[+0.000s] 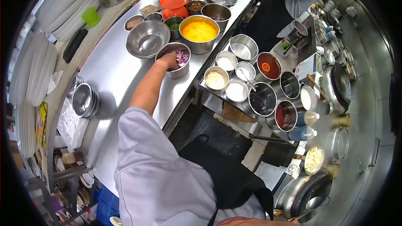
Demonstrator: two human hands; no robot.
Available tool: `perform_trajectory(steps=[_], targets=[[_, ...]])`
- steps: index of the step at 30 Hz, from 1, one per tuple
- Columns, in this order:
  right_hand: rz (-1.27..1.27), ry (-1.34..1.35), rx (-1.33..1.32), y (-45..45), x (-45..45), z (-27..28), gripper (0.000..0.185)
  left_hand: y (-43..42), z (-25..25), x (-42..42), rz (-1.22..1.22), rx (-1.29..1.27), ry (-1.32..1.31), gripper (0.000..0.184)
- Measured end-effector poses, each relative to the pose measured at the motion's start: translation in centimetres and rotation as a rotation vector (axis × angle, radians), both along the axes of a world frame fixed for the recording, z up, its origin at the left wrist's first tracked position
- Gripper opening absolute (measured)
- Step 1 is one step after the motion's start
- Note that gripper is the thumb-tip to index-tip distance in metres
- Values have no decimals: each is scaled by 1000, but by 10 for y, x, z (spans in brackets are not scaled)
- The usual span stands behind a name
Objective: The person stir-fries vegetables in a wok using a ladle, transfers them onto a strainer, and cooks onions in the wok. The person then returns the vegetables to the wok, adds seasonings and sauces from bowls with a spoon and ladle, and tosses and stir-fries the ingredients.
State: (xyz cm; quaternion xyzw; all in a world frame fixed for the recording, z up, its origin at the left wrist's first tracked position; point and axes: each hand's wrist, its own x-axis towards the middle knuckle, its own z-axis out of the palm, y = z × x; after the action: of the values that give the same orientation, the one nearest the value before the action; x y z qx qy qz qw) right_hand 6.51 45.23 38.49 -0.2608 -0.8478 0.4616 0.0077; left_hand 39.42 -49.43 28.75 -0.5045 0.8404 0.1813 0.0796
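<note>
Left grip (169, 60) is dipped into the pot (178, 74), its closure hidden, can't be told; onion (182, 57) is spread just to its right, well apart from the right grip (294, 221), wrapped round the ladle (314, 203).

Left arm (145, 88): extended forward, forearm bare, short sleeve (142, 142) covering the upper arm. Left hand (169, 61): at the far end of the reach, back of the hand toward the camera, fingers directed downward; fingertips hidden. Right arm (250, 222): low, along the bottom edge, mostly cropped. Right hand (294, 220): partly visible at the same edge; finger closure cannot be determined. Hands: well apart.
</note>
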Motion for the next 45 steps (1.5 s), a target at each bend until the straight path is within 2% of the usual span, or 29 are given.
perform_trajectory(steps=[4, 7, 8, 11, 12, 15, 16, 19, 20, 23, 24, 27, 28, 31, 32, 34, 37, 38, 41, 43, 44, 45], targets=[[-9, 4, -10, -4, 7, 16, 21, -14, 3, 3, -53, -14, 94, 70], [-2, 1, -24, -5, 10, 21, 21, 0, -19, 4, -8, -154, -20, 71], [0, 0, -31, -6, 11, 22, 21, 0, -26, 3, 37, -167, 37, 65], [-4, 8, -58, -7, 15, 23, 21, -29, -52, 8, -121, -42, 22, 54], [-4, 8, -66, -6, 17, 24, 21, -29, -51, 7, -126, -109, 40, 44], [-3, 11, -88, -4, 21, 24, 20, -42, -39, 16, -63, 27, 172, 45], [-2, 10, -95, -3, 22, 25, 20, -36, -19, 15, -169, -30, 111, 41], [-3, 12, -115, 1, 23, 26, 20, -3, 3, 13, -178, -29, 102, 36], [-4, 14, -122, 2, 24, 27, 20, -5, -7, 9, -206, -51, -91, 34], [-10, 21, -139, 8, 26, 31, 20, -27, -50, 1, -296, -75, -246, 32], [-11, 23, -147, 10, 28, 31, 20, -20, -48, 2, -217, -105, -139, 28], [-18, 25, -165, 18, 32, 30, 20, -20, -32, 4, -231, -84, -149, 24], [-21, 27, -171, 22, 33, 30, 20, -20, -17, 7, -318, -80, -167, 21], [-29, 26, -186, 30, 36, 30, 20, -26, -2, 13, -70, -89, -3, 29], [-32, 24, -189, 33, 36, 30, 20, -27, -2, 17, -25, -56, 31, 31], [-36, 26, -200, 39, 34, 29, 20, -19, 29, 22, 68, 6, 103, 36], [-45, 29, -222, 48, 32, 26, 19, -12, 53, 33, 178, 168, 327, 33], [-48, 29, -231, 53, 30, 25, 19, -10, 53, 41, 148, 205, 470, 23], [-44, 35, -269, 69, 26, 23, 19, 17, 89, 40, 169, 297, 601, 16], [-27, 48, -326, 87, 23, 21, 19, 40, 115, 33, 86, 360, 663, 19], [73, -8, -403, 126, 19, 9, 23, 53, 128, 25, 34, 398, 689, 21], [-8, -67, -343, 139, 11, 3, 19, 71, 141, 12, 1, 390, 742, 18]])
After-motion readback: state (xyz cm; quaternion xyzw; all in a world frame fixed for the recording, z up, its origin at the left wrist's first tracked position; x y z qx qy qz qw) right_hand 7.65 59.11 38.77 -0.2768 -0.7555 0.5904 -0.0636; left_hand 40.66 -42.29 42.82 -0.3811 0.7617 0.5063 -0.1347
